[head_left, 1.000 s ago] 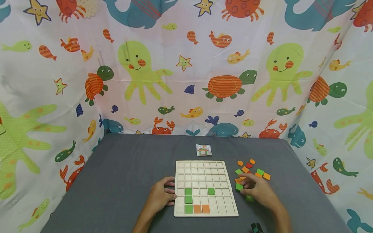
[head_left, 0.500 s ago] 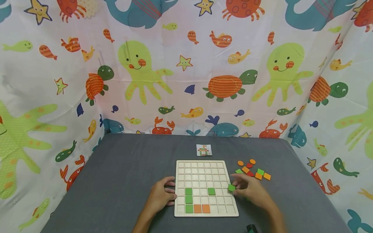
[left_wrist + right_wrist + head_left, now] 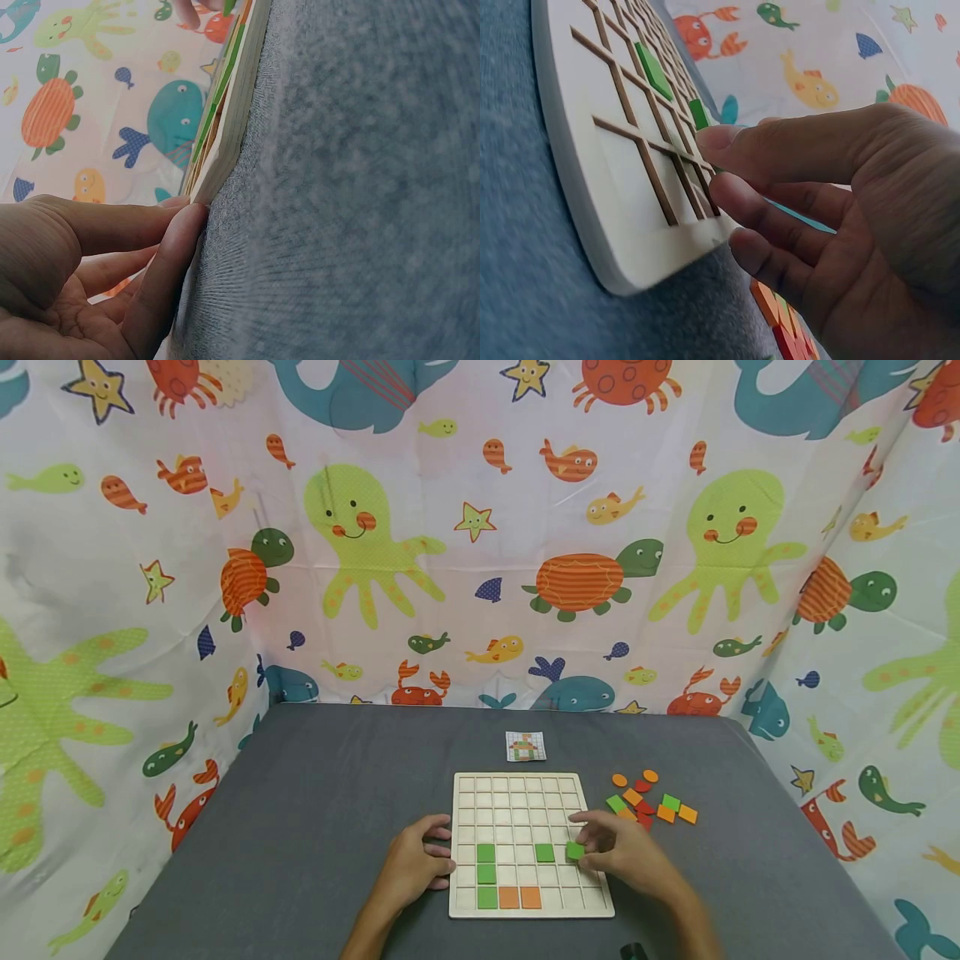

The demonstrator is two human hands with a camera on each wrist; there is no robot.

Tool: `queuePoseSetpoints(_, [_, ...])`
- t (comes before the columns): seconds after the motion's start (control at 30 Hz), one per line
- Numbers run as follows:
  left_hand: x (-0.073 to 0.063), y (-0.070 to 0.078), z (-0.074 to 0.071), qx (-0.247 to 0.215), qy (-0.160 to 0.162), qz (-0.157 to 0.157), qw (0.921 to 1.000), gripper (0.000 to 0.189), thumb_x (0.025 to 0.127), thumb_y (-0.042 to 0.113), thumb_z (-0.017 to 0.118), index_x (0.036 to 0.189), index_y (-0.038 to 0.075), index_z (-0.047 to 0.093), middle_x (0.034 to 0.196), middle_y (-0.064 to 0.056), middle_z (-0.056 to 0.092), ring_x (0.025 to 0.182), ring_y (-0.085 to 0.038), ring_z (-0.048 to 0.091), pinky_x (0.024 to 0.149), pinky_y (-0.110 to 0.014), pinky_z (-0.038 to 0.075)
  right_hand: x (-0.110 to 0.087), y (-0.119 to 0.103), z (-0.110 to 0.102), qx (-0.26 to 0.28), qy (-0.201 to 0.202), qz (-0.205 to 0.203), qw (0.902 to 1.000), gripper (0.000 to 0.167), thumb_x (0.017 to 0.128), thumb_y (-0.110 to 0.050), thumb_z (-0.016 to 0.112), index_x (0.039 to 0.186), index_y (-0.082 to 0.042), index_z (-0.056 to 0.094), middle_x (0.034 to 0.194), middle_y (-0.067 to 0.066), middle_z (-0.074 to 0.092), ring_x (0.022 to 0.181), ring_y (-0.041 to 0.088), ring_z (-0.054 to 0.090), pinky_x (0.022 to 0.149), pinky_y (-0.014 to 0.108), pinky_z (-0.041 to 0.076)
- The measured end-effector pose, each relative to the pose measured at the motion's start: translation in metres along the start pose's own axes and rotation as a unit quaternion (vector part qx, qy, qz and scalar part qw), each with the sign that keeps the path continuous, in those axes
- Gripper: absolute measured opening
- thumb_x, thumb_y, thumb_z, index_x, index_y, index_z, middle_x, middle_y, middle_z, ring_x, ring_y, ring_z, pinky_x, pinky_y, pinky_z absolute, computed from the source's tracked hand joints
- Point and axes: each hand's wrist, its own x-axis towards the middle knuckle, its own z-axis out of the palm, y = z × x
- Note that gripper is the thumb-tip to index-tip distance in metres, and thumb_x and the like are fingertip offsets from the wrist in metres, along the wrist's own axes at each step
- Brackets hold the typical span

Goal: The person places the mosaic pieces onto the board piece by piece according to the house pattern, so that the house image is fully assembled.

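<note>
A pale wooden grid board (image 3: 596,905) lies on the grey table. My left hand (image 3: 415,858) pinches its left edge between thumb and fingers, seen closely in the left wrist view. My right hand (image 3: 626,853) pinches a green square tile (image 3: 574,851) above the board's right side; the right wrist view shows the tile (image 3: 699,114) at the thumb tip. Another green tile (image 3: 544,853) sits in a cell to the left of it. Several green tiles (image 3: 486,874) form a column near the board's left side, with two orange tiles (image 3: 519,897) beside the bottom one.
Loose orange, red and green pieces (image 3: 666,813), some square and some round, lie right of the board. A small patterned card (image 3: 525,747) lies behind it. A dark object (image 3: 633,952) shows at the bottom edge. Printed cloth (image 3: 450,568) hangs around the table.
My right hand has carried the green tile leftward from the loose pile to over the board. My left hand has stayed at the board's left edge.
</note>
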Motion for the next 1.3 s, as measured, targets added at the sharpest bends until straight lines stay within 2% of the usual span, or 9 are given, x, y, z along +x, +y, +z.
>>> queuePoseSetpoints(0.27, [0.001,0.0,0.001,0.001,0.003,-0.001,1.0,0.07,0.076,-0.016,0.081,0.142,-0.002,0.061,0.123,-0.019,0.068,0.094,-0.023,0.072,0.057,-0.038,0.065,0.003,-0.005,0.007,-0.009,-0.016,-0.016,0.9997,0.058,0.083,-0.007,0.087,0.137,-0.002,0.067,0.104,0.009,0.071,0.087,0.017,0.066,0.075,0.025,0.058])
queuePoseSetpoints(0.7, [0.001,0.0,0.001,0.001,0.004,-0.002,1.0,0.07,0.077,-0.016,0.081,0.142,-0.002,0.061,0.123,-0.019,0.067,0.093,-0.022,0.071,0.057,-0.038,0.065,0.007,-0.011,0.019,-0.02,-0.048,-0.028,0.9983,0.058,0.081,-0.005,0.087,0.136,-0.005,0.068,0.1,0.003,0.07,0.086,0.013,0.065,0.074,0.025,0.057])
queuePoseSetpoints(1.3, [0.001,-0.001,0.001,0.0,0.004,-0.006,1.0,0.07,0.077,-0.015,0.081,0.142,-0.001,0.061,0.123,-0.018,0.067,0.094,-0.022,0.071,0.057,-0.038,0.065,0.005,-0.014,0.026,-0.009,-0.06,-0.04,0.9974,0.057,0.081,-0.003,0.088,0.135,-0.007,0.068,0.098,0.007,0.072,0.082,0.012,0.067,0.073,0.023,0.058])
